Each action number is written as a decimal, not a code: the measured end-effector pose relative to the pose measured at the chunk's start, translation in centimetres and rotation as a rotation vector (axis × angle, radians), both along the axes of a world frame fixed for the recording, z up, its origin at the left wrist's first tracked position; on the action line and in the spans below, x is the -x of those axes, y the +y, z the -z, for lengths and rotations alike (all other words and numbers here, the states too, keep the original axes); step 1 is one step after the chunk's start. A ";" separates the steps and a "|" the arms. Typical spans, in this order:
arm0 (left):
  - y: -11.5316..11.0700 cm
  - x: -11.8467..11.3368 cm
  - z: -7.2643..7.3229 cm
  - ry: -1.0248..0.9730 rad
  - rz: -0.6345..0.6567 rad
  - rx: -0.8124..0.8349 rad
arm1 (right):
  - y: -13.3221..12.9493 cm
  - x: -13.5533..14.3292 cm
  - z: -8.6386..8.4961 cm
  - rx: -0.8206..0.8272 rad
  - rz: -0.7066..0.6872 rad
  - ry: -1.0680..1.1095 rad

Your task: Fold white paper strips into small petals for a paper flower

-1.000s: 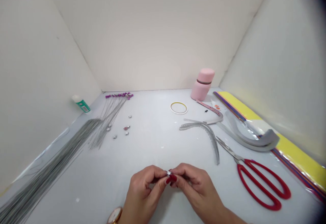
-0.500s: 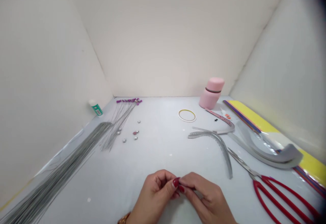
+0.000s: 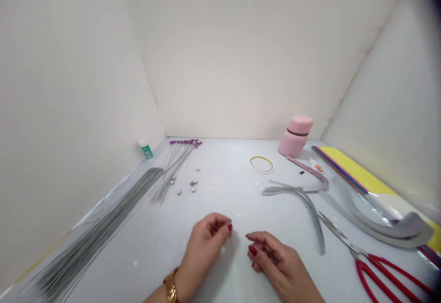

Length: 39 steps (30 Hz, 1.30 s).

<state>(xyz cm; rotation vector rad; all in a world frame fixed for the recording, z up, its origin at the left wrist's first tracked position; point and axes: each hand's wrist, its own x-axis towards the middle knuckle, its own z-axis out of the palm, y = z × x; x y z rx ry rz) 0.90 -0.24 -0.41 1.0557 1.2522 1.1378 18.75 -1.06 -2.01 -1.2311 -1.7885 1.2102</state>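
My left hand (image 3: 208, 241) is just above the white table, thumb and forefinger pinched together. Whatever lies in that pinch is too small to make out. To its right, my right hand (image 3: 277, 264) is apart from it, thumb and forefinger parted and the other fingers curled, with nothing visible in it. Beyond the left hand lie several small silver pieces (image 3: 193, 191), one of them with a reddish bit (image 3: 192, 184). Thin wires with purple tips (image 3: 186, 142) lie farther back.
A bundle of grey wires (image 3: 103, 229) runs along the left, with a glue stick (image 3: 146, 150) behind it. On the right are red-handled scissors (image 3: 361, 252), curled grey strips (image 3: 310, 204), a tape ring (image 3: 262, 171), a pink bottle (image 3: 295, 137) and coloured sheets (image 3: 365, 174).
My hands, which were touching at the fingertips, have come apart. The left has moved up and left; the right has loosened its pinch. The whole view has shifted slightly.
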 end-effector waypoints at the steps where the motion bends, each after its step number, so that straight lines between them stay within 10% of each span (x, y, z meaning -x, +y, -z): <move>1: 0.4 0.6 -0.1 -0.021 -0.129 -0.040 | 0.0 0.0 -0.1 0.000 0.000 -0.011; 5: 0.9 1.7 0.1 -0.178 -0.462 -0.017 | 0.0 0.2 -0.6 -0.018 -0.021 -0.074; 13: -0.6 -0.5 1.2 0.342 0.069 -0.161 | 0.1 0.2 -0.8 -0.047 -0.027 -0.122; 39: 0.0 -1.5 0.1 0.578 0.149 -0.237 | 0.2 0.0 -0.9 0.014 -0.050 0.028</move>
